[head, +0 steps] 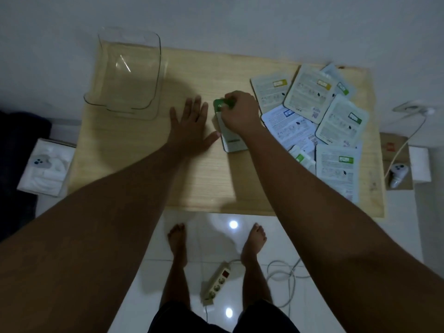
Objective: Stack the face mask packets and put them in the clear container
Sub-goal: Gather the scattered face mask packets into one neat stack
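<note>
A green-topped face mask packet (234, 143) lies at the middle of the wooden table (149, 179). My right hand (237, 111) is closed on its top end. My left hand (192, 126) rests flat on the table just left of it, fingers spread, thumb touching the packet's left edge. Several more packets lie face down in a loose overlapping heap (322, 123) on the right side of the table. The clear container (127, 75) stands empty at the table's back left corner.
A white box (45, 164) sits on the floor left of the table. On the right, a cardboard box (396, 159) holds a white controller with a cable. A power strip (216, 282) and cord lie on the tiled floor by my bare feet.
</note>
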Tool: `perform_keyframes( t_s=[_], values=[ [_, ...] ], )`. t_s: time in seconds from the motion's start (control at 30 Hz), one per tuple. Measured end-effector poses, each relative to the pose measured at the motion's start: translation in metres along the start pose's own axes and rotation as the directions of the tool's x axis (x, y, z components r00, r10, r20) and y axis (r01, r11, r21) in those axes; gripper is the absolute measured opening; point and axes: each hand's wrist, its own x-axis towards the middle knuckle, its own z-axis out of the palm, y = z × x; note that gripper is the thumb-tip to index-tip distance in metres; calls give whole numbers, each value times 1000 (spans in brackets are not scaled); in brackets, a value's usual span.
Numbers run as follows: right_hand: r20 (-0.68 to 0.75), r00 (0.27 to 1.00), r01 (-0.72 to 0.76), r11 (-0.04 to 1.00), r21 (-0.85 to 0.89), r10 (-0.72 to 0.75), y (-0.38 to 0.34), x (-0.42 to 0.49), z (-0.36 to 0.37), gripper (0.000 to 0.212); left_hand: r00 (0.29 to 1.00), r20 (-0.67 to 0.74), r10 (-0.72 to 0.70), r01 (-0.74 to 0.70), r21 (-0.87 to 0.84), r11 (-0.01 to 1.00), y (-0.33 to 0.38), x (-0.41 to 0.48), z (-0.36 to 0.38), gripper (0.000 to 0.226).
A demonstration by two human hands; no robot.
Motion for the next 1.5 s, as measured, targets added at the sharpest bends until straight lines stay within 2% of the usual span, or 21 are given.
perform_keyframes(
  t_s=[0.07,0.2,0.37,0.47,0.53,0.63,0.7,0.77,0.9,0.97,1.03,1.1,1.2,1.3,1.4,1.5],
  values=[
    [-17,999,27,997,-78,-28,18,-5,-1,35,1000,-20,11,-11,-18,1000,0,-2,0,78],
    [55,992,126,934,-335,-114,46,-16,1,34,998,-55,25,-30,-89,996,2,-4,-4,70],
    [13,979,198,945,-261,-202,57,-17,15,33,999,-38,30,-32,-51,998,7,-3,-4,69],
    [-58,963,258,963,-83,-263,58,-16,-1,32,999,-36,34,-33,8,999,8,-3,1,74],
    [-182,964,195,981,-11,-194,64,-11,-21,33,999,-38,26,-25,27,999,8,-3,2,77],
    [-397,918,-58,990,-127,3,85,13,-60,38,997,-65,35,-34,15,999,8,-5,-1,76],
    [-414,883,-314,934,-172,221,99,30,-84,47,998,-52,34,-34,12,999,8,-6,-4,73],
    [-354,850,-467,869,-164,390,109,42,-99,55,998,-42,36,-35,31,999,8,-6,-5,70],
    [-303,852,-476,873,-106,427,120,48,-103,55,998,-44,39,-38,25,999,5,-6,-3,71],
    [-321,833,-486,874,-33,451,120,50,-108,68,997,-59,40,-39,15,999,4,-7,-1,72],
    [-315,829,-466,882,66,462,121,51,-116,86,995,-85,44,-43,12,999,3,-8,1,71],
    [-319,844,-403,902,151,431,122,51,-122,93,994,-98,49,-47,14,999,2,-8,3,70],
    [-385,863,-257,940,224,328,113,43,-124,83,996,-75,42,-42,4,999,2,-8,2,70],
    [-441,881,-36,954,297,171,92,26,-119,74,998,-46,39,-39,3,999,3,-8,-1,73],
    [-386,923,92,974,208,-5,60,0,-93,66,999,-18,29,-29,-1,1000,4,-7,-4,72],
    [-261,960,128,989,76,-105,35,-23,-54,51,1000,-9,26,-26,24,999,6,-7,-8,69]
  ],
)
